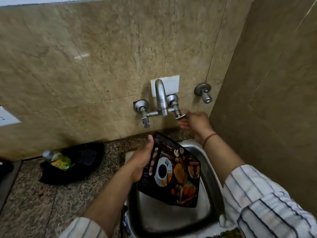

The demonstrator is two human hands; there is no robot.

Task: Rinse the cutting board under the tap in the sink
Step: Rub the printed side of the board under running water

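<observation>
Board in L hand, over sink.

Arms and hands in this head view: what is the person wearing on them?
Both hands, the left hand and the right hand, are bare, with no gloves or rings visible. Each arm has a white shirt sleeve with thin dark stripes, pushed up toward the elbow. A thin reddish-brown thread circles the right wrist.
</observation>
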